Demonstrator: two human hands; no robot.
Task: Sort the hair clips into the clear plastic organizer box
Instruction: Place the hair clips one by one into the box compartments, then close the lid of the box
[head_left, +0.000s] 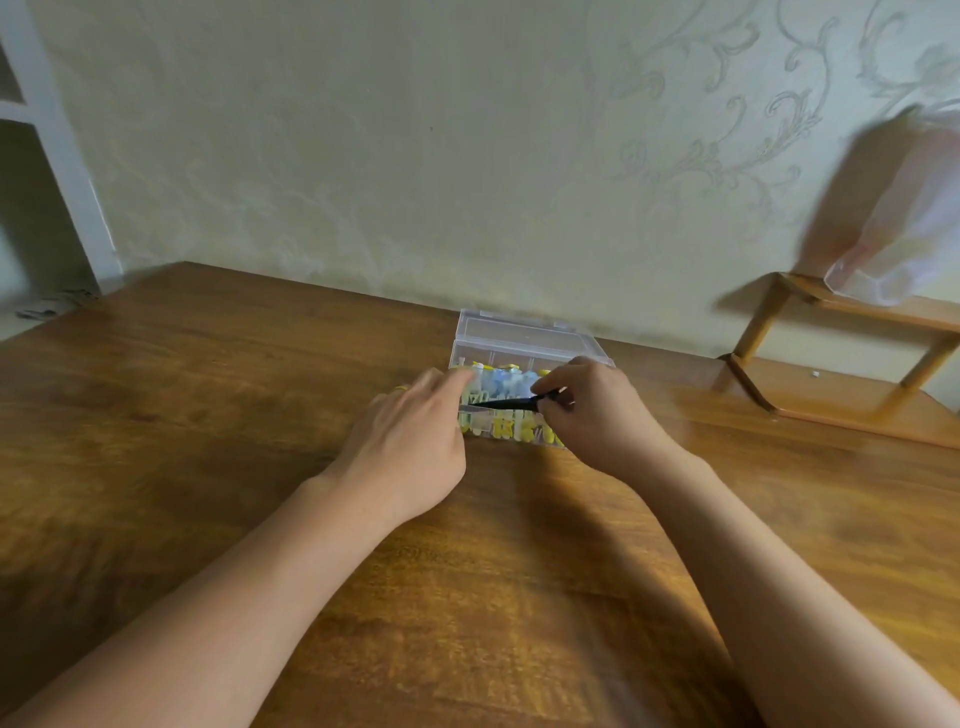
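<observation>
A long thin black pointed hair clip (511, 403) is pinched between thumb and fingertips of the right hand (597, 415), its tapered end pointing left across the box. The left hand (410, 447) is held flat with fingers loosely extended, nothing gripped, fingertips touching the left edge of the clear plastic compartmented organizer box (519, 382). The box is seen open, lid (524, 332) tipped back toward the wall, and is placed on the brown wooden table (208, 415) near its far edge. Small yellow, pale blue and white hair clips (506, 384) are packed in its compartments; exact sorting by compartment cannot be told because of blur. A small wooden shelf (831, 364) is set well apart at the right, with a translucent plastic bag (898, 228) above it.
</observation>
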